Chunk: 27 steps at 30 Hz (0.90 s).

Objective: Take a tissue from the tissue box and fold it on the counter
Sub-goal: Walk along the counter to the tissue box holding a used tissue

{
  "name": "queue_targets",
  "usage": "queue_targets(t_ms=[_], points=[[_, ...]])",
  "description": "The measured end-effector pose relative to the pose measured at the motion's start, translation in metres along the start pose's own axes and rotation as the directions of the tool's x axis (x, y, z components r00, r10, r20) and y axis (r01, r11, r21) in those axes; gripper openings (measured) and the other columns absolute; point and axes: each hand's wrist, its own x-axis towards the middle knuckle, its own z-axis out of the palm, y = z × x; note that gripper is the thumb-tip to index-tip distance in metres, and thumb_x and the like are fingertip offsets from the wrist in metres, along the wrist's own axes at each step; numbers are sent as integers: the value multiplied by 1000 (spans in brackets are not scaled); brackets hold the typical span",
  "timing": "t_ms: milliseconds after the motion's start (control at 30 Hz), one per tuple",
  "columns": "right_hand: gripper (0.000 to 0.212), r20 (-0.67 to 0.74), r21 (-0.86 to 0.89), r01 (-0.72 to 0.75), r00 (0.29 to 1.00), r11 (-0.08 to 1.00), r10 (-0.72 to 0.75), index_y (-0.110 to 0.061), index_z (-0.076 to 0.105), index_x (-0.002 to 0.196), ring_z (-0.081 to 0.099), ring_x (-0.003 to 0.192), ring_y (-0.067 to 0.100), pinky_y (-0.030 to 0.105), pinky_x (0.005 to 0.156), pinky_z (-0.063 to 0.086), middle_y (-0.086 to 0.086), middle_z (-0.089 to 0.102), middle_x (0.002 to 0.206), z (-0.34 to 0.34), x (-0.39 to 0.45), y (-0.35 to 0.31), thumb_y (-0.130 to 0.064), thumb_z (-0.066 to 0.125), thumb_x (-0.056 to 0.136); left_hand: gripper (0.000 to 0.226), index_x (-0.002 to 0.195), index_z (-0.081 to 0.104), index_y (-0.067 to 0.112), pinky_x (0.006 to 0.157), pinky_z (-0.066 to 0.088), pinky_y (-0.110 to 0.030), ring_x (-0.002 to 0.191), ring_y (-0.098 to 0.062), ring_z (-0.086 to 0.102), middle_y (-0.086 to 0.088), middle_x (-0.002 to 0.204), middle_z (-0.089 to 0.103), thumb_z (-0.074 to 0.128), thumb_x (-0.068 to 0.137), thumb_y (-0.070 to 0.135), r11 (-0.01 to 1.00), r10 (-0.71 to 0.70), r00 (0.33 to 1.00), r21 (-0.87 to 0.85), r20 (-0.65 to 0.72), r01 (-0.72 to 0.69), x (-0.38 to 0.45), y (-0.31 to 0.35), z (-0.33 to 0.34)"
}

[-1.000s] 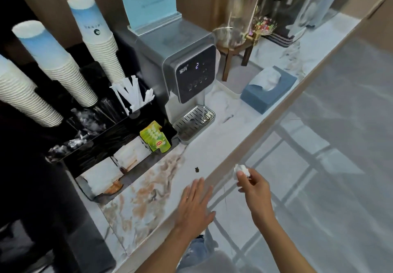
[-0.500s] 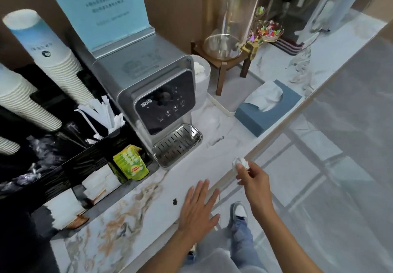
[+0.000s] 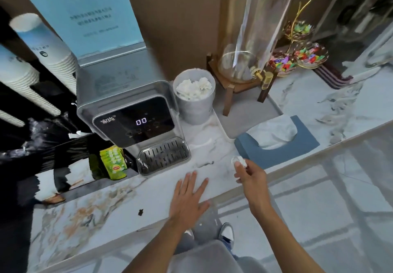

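A blue tissue box (image 3: 297,145) lies on the marble counter (image 3: 89,215) at the right, with a white tissue (image 3: 276,131) puffing out of its top slot. My right hand (image 3: 252,177) hovers just in front of the box's near left corner and pinches a small crumpled white wad of tissue (image 3: 239,161) between its fingertips. My left hand (image 3: 189,198) rests flat on the counter near the front edge, palm down, fingers spread, holding nothing.
A grey water dispenser (image 3: 131,111) with a drip tray stands behind my left hand. Beside it is a small bin (image 3: 194,100) of crumpled tissues. A glass drink dispenser (image 3: 244,60) on a wooden stand, candy bowls (image 3: 297,58), paper cup stacks (image 3: 46,55) and a black organiser (image 3: 53,151) line the back.
The view has shifted to the right along the counter and closer. My right hand with the wad has come nearer to the tissue box. My left hand stays flat on the counter.
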Motion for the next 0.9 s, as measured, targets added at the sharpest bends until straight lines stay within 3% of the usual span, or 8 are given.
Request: queue_targets(t_ms=[267, 533, 667, 767, 900], points=[[13, 44, -20, 8, 999, 1000, -7, -33, 67, 85, 64, 70, 10, 21, 63, 55, 3, 70, 80, 14, 34, -15, -38, 60, 94, 67, 155, -8, 44, 123, 3, -52, 150, -32, -20, -5, 166, -17, 8, 95, 70, 999, -34, 999, -11, -1, 34, 21, -3, -8], [13, 41, -18, 53, 998, 998, -52, -30, 67, 83, 64, 66, 0, 14, 59, 55, 6, 70, 80, 25, 50, -34, -32, 61, 94, 67, 156, 17, 41, 121, 14, -55, 151, -36, 9, -10, 166, 12, 19, 95, 71, 1000, -9, 1000, -2, -19, 9, 31, -7, -14], [12, 75, -12, 54, 996, 998, -53, -26, 70, 91, 64, 67, -1, 18, 62, 54, -1, 70, 78, 31, 65, -43, -32, 60, 94, 66, 154, 25, 39, 114, 0, -50, 149, -37, 18, -12, 164, 19, 27, 95, 69, 1000, 0, 999, -5, -47, 0, 31, -5, -16], [10, 133, 7, 93, 987, 996, -93, -29, 68, 87, 63, 65, 0, 15, 61, 53, -1, 69, 77, 37, 83, -58, -31, 61, 94, 65, 153, 30, 37, 113, -1, -48, 147, -38, 24, -13, 162, 26, 32, 95, 68, 1000, -28, 999, -4, -46, 28, 31, -2, -20], [19, 203, 26, 158, 966, 987, -160, -8, 67, 88, 56, 66, 10, 28, 61, 49, 6, 60, 74, 49, 116, -88, -25, 61, 95, 63, 151, 35, 37, 113, -3, -47, 146, -38, 29, -13, 160, 30, 33, 96, 67, 998, -55, 997, 6, -55, 55, 31, 4, -22]])
